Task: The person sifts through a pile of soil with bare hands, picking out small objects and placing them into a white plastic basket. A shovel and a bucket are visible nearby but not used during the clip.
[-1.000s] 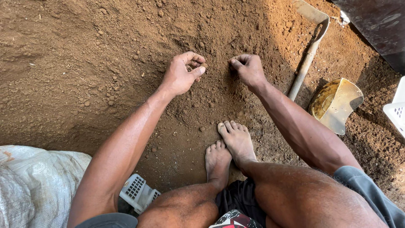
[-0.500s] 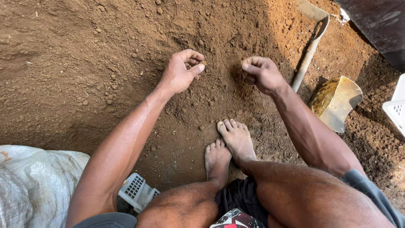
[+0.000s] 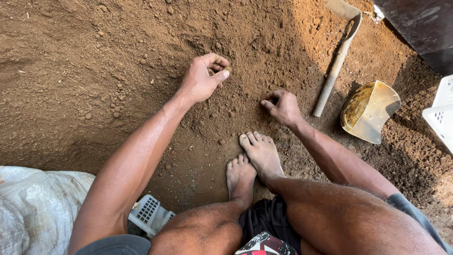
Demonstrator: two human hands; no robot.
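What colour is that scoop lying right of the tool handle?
Yellow-ochre, soil-stained: the plastic scoop shows in the head view.

You get bright daylight from upper right: soil [image 3: 302, 28] glows orange there, dims to flat brown at left. Hard shadow falls beside hoe handle [image 3: 332, 78] and yellow scoop [image 3: 368, 111]. Sheen on forearms and knees. Focus sharp across frame; slight wide-angle stretch at bottom edge.

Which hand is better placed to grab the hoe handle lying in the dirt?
Right. The right hand rests on the soil beside the near end of the hoe handle, apart from it. The left hand is farther off, curled around a small soil clod.
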